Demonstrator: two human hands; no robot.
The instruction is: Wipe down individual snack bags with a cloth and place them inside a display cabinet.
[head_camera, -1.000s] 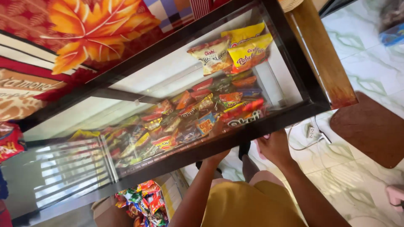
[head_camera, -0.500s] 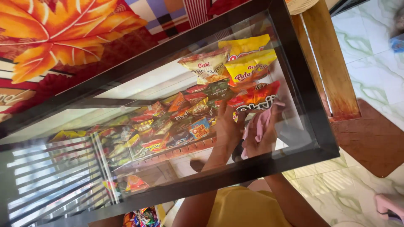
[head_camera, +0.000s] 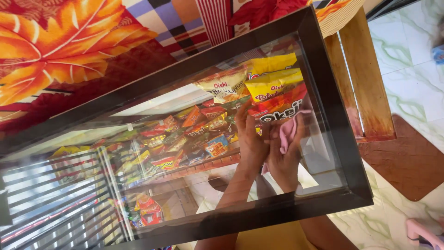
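Pale green-veined marble floor (head_camera: 407, 60) with a reddish-brown mat (head_camera: 407, 162), a wooden bench edge (head_camera: 365, 83), bright leaf-patterned cloth (head_camera: 60, 51) behind, daylight and window bars mirrored at lower left.

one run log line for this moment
left hand: open, under glass top | right hand: gripping pink cloth | snack packets beyond

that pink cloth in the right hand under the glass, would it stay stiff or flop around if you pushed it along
The pink cloth is bunched and folded in the right hand, so it is probably soft and floppy, not stiff. It looks thin, so likely light. Pushed along the glass top, it would probably crumple and slide rather than roll. The left hand rests beside it.
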